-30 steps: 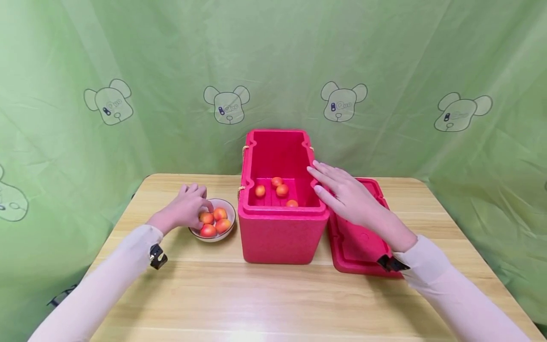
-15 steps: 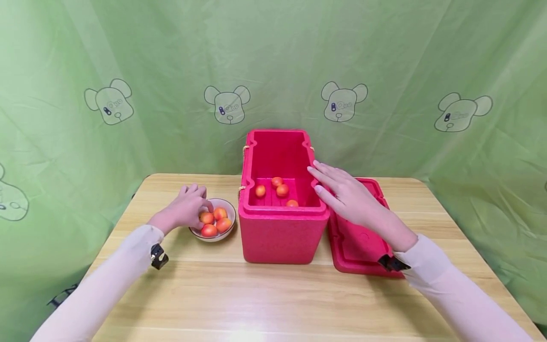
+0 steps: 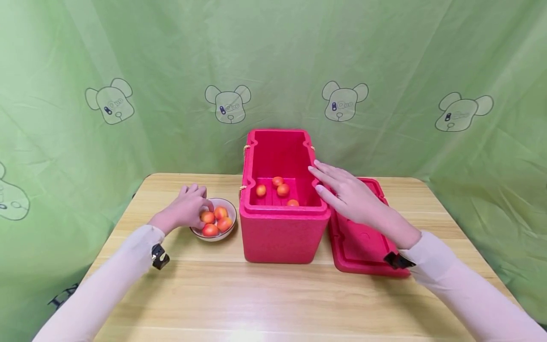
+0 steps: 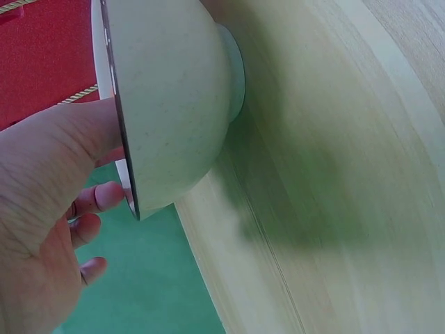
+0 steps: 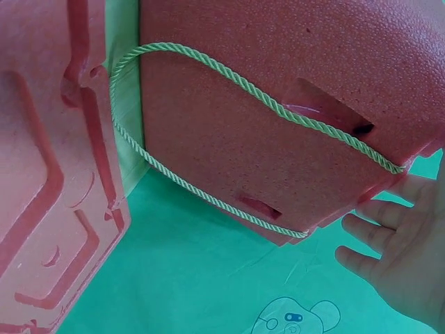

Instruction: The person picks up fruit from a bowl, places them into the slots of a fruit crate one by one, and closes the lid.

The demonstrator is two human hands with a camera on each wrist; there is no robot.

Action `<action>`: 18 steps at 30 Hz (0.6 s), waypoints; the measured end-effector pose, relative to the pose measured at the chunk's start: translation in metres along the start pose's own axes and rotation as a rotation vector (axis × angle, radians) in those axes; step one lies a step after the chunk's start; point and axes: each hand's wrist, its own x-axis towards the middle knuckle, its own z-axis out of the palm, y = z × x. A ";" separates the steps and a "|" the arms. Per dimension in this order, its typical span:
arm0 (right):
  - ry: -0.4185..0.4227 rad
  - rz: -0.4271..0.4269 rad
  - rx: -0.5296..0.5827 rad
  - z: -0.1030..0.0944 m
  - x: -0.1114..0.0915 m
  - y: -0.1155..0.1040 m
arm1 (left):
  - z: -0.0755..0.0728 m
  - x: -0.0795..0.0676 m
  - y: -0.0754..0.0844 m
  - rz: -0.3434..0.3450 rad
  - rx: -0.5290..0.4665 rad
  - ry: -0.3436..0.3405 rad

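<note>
In the head view my left hand [image 3: 185, 211] reaches over the rim of a pale bowl [image 3: 234, 213] with a dark edge. Its thumb and fingers curl round a small orange-red fruit [image 3: 208, 217], one of several in the bowl. The left wrist view shows the thumb going in over the rim of the bowl [image 4: 170, 104], with the fruit hidden. My right hand [image 3: 348, 194] lies with straight fingers on the right rim of a red foam box [image 3: 282, 237]. Several more orange-red fruits [image 3: 283, 190] sit on the box's floor.
A red lid [image 3: 363, 240] lies on the wooden table [image 3: 205, 299] right of the box, partly beneath my right forearm. A cord handle [image 5: 236, 76] hangs along the box's side. Behind the table's back edge hangs a green curtain [image 3: 282, 57] with bear-head prints.
My right wrist and sleeve have shifted slightly to the right, while the fingers stay on the box rim. The left hand keeps its place over the bowl.
</note>
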 end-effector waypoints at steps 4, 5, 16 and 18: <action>-0.005 0.003 0.002 0.000 0.000 0.000 | 0.000 0.000 0.000 -0.003 -0.001 0.001; -0.007 0.004 0.002 -0.001 0.000 0.001 | 0.000 0.000 0.000 -0.003 0.000 0.001; -0.012 -0.001 -0.005 -0.002 0.001 0.000 | 0.000 -0.001 0.000 -0.002 0.008 0.013; -0.013 0.001 -0.002 -0.001 0.001 0.000 | 0.001 -0.001 0.000 0.001 0.009 0.016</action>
